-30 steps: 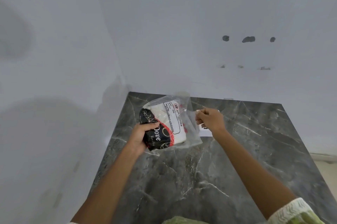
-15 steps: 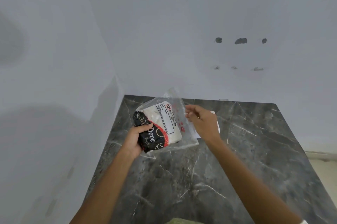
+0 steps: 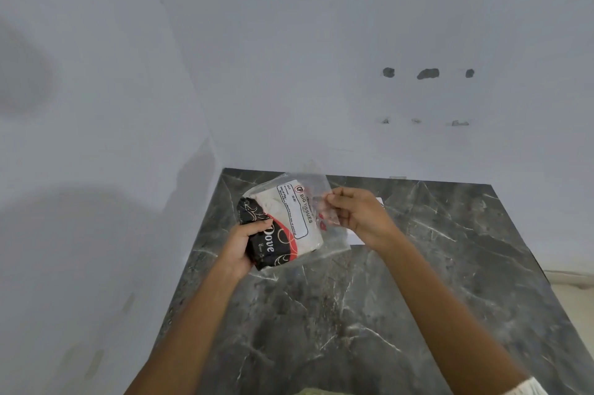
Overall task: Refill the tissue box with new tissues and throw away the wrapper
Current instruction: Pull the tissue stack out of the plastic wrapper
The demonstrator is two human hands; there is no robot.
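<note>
I hold a tissue pack (image 3: pixel 291 222) above the far left part of the dark marble table (image 3: pixel 369 314). It is a clear plastic wrapper with a black-and-red printed end and a white label, full of white tissues. My left hand (image 3: pixel 242 248) grips the black end from below. My right hand (image 3: pixel 356 217) pinches the clear loose end of the wrapper (image 3: pixel 316 192) at the pack's upper right. A white flat object (image 3: pixel 356 235), perhaps the tissue box, lies on the table behind my right hand, mostly hidden.
White walls close the table in on the far side and the left, meeting in a corner (image 3: pixel 212 150). The table's right edge (image 3: pixel 527 253) drops toward a pale floor. Several small holes (image 3: pixel 427 73) mark the far wall.
The pack has tilted slightly while staying in my left hand. My right hand moved from the wrapper's right side up to its clear top end and now pinches it.
</note>
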